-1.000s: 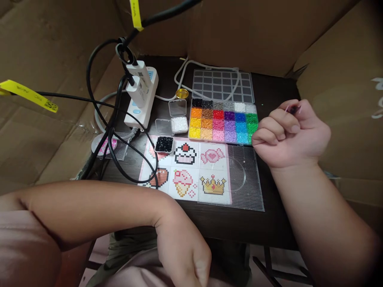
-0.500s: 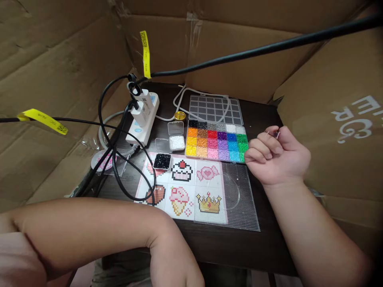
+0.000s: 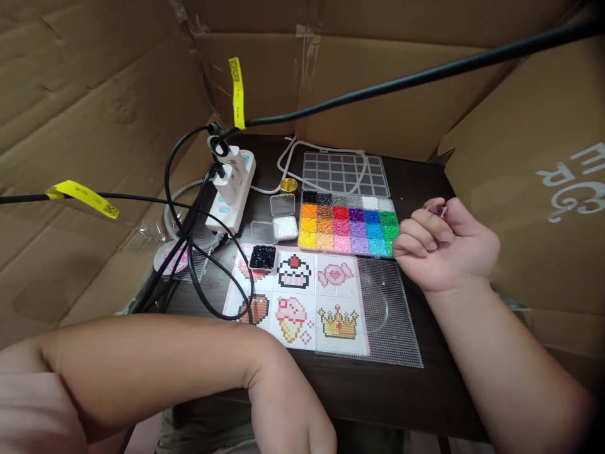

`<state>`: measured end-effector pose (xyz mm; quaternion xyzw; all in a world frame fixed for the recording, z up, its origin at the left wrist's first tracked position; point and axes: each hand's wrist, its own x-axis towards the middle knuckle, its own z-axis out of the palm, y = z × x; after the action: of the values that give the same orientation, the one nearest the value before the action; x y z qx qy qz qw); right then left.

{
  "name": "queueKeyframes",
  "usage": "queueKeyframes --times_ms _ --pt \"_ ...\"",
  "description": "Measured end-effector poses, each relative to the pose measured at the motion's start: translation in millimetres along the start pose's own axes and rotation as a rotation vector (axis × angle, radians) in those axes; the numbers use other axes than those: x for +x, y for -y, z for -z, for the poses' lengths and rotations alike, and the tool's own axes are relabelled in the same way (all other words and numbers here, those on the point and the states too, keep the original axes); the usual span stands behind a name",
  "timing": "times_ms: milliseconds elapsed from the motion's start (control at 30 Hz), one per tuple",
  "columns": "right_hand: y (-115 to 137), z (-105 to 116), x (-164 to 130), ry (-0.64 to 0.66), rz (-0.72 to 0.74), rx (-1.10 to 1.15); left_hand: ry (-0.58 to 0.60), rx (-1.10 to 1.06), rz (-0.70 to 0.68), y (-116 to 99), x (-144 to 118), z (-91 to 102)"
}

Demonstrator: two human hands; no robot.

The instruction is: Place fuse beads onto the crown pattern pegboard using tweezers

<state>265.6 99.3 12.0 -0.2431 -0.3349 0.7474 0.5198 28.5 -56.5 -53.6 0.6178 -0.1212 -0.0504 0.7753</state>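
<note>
My right hand (image 3: 444, 249) is raised just right of the bead box (image 3: 347, 252), fingers curled and thumb pressed to them. A tiny pale thing shows at the pinch, too small to name. My left hand (image 3: 295, 419) hangs at the table's front edge; its fingers are out of the picture. The bead box is sorted by colour, its clear lid (image 3: 345, 174) folded back. Left of it are small boxes of white beads (image 3: 285, 227) and black beads (image 3: 263, 256). Printed pixel patterns (image 3: 295, 302) lie in front, partly beneath a clear pegboard (image 3: 399, 321).
A white power strip (image 3: 215, 217) with chargers stands at the left, and looped black cables (image 3: 191, 271) hang over the pattern sheet. A yellow-rimmed cup (image 3: 288, 185) sits behind. Cardboard walls (image 3: 378, 94) enclose the dark table (image 3: 368, 391). A thick black cable (image 3: 401, 84) crosses above.
The whole view has shifted slightly, so things appear a little further right. My right hand keeps its closed pose, and my left arm stays at the front edge.
</note>
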Motion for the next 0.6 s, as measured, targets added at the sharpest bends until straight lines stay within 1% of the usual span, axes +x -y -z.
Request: queueKeyframes --times_ms 33,100,167,233,300,367,433,533,600 --pt "0.2 0.2 -0.2 -0.002 -0.002 -0.001 0.060 -0.029 -0.014 -0.9 2.5 7.9" --pt "0.4 0.5 -0.7 -0.002 -0.007 0.004 0.126 -0.050 -0.022 -3.8 10.0 21.6" --pt "0.3 0.9 -1.1 0.004 -0.015 0.026 0.231 -0.086 -0.010 -6.9 18.9 30.8" --pt "-0.3 1.7 -1.4 0.012 -0.027 0.062 0.359 -0.139 0.064 -9.1 26.8 35.5" --pt "-1.2 3.0 -1.7 0.016 -0.041 0.105 0.430 -0.184 0.174 -9.4 31.4 36.9" --pt "-1.9 4.3 -2.1 0.023 -0.053 0.139 0.430 -0.211 0.272 -8.2 32.6 36.3" --pt "-2.3 4.6 -2.6 0.048 -0.062 0.149 0.403 -0.253 0.349 -6.8 31.8 35.1" --pt "-2.5 1.8 -3.2 0.078 -0.061 0.144 0.347 -0.337 0.422 -7.8 29.8 33.7" --pt "-2.8 -1.4 -3.4 0.050 -0.045 0.129 0.331 -0.362 0.455 -10.4 28.6 33.1"
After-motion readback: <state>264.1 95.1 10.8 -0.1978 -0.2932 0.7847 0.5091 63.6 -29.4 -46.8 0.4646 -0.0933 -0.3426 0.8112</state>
